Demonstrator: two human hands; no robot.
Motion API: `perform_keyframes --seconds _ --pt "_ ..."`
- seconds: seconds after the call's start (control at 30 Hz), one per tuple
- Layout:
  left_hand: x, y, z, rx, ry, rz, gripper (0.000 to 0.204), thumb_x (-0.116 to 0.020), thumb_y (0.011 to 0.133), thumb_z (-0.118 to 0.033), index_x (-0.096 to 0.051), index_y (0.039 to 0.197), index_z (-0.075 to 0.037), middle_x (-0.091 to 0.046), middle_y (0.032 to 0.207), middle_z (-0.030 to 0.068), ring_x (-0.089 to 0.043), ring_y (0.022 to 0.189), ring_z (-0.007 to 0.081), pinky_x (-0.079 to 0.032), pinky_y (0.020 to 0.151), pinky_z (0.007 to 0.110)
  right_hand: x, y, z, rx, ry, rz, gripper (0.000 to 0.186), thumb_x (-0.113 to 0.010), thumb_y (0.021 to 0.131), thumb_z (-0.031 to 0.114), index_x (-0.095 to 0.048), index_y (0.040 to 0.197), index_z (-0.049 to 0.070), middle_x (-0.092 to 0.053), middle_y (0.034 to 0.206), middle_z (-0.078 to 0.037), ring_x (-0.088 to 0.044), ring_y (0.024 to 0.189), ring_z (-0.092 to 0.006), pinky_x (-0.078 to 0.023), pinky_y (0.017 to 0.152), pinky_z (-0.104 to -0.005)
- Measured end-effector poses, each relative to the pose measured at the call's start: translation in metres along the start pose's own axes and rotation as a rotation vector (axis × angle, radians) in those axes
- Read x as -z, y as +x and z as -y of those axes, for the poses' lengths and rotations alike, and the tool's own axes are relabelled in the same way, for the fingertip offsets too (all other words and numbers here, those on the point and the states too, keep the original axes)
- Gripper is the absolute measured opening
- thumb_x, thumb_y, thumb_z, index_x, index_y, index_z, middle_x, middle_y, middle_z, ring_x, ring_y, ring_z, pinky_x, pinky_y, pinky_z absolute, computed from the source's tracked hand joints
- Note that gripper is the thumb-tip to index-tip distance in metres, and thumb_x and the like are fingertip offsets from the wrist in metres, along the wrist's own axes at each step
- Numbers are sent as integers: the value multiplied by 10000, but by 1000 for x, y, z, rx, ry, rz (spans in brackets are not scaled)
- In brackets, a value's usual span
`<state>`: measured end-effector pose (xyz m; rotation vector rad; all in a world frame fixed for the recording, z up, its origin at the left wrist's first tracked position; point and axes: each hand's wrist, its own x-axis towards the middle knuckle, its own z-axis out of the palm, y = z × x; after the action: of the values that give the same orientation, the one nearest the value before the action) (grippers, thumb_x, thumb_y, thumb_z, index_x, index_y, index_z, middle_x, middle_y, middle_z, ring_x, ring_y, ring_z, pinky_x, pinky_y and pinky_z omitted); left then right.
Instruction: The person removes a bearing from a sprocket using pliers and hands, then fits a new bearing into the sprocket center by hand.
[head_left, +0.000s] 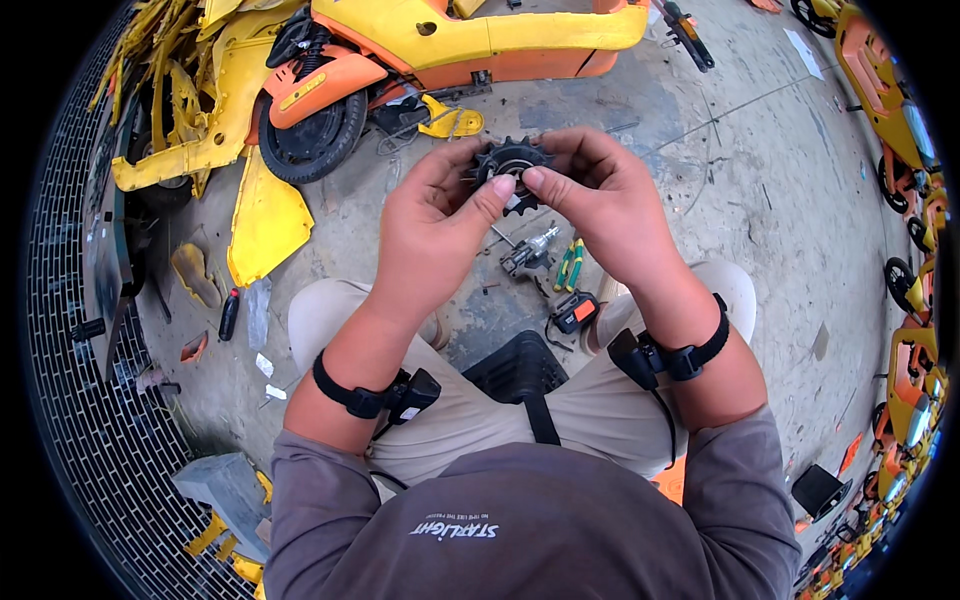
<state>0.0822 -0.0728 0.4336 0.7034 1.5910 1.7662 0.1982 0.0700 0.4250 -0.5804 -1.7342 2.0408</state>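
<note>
Out in front of my knees, both hands grip a dark toothed sprocket [515, 153]. My left hand [432, 222] wraps its fingers behind the left side, with the thumb pressed near the hub. On the other side my right hand [612, 210] does the same, its thumb almost meeting the left one at the centre ring. The fingertips behind the sprocket are hidden. Below the hands, a cordless power tool [530, 254] with a black and orange battery [575, 312] lies on the floor. Beside it are pliers with green and yellow handles [569, 266].
A yellow and orange scooter body [480, 45] with a black wheel [318, 135] lies ahead. Broken yellow panels [270, 215] pile up at left, near a dark-handled tool [229, 314]. More scooters [910, 380] line the right side. A grey block [225, 495] sits at lower left.
</note>
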Motion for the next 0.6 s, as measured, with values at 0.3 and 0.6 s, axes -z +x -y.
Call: perform_keyframes --seconds 0.3,0.6 --pt "2 0 -3 48 48 -50 356 -723 925 -70 -602 1224 81 -696 1063 100 -658 952 121 -551 834 265 -3 0 -4 24 -94 -24 264 -745 895 150 -657 1058 -38 -663 852 -39 -589 764 -74 -498 673 -244" --pt "4 3 3 4 107 -55 333 -720 921 -72 -620 1203 74 -702 1103 114 -667 975 132 -544 828 268 -3 3 -5 -39 -119 32 280 -736 934 182 -643 1097 -26 -669 913 -33 -612 822 -91 -508 736 -250"
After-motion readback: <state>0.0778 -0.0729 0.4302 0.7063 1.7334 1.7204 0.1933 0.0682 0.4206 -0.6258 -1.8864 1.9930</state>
